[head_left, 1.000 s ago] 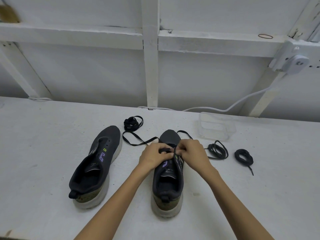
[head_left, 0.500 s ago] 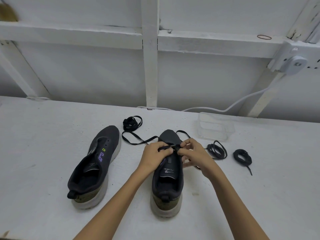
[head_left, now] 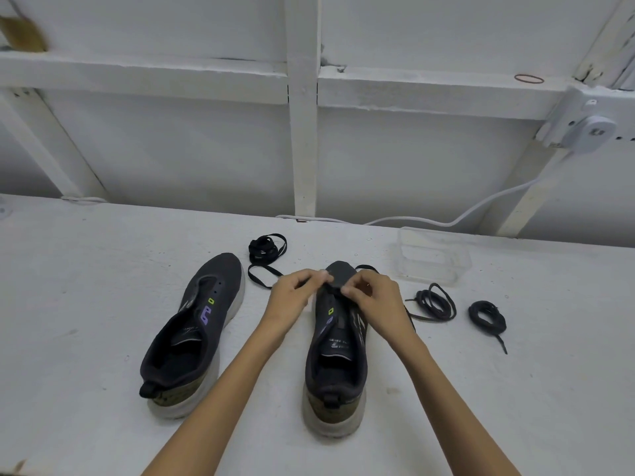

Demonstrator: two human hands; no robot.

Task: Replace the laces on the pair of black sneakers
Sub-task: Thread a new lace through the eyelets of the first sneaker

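left hand (head_left: 292, 297): fingers curled, thumb and forefinger pinching the flat lace (head_left: 262, 249) at the left side of the toe end of the right sneaker (head_left: 338, 365).
right hand (head_left: 374, 300): fingers curled, pinching the same lace just above the front eyelets; fingertips nearly meeting those of the left hand.
right sneaker: black with a pale sole, standing flat on the table (head_left: 86, 286) near the centre, toe pointing far; tongue lying open, eyelets toward the heel unlaced.
left sneaker (head_left: 196, 334): same make, to the left and well apart from both hands, toe angled far and slightly right; unlaced.
flat lace: black; bundled on the table far of the gap between the two sneakers, one strand looping nearer and running under the left hand, another strand showing just right of the toe.
coiled lace (head_left: 436, 302): round black cord lying on the table just right of the right hand.
second coiled lace (head_left: 486, 316): farther right, apart from the first, one end trailing toward the near side.
clear container (head_left: 433, 259): on the table, far and right of the right sneaker, just far of the coiled lace.
cable (head_left: 464, 214): white, lying along the far edge of the table, rising at the right to the wall device (head_left: 584, 127).
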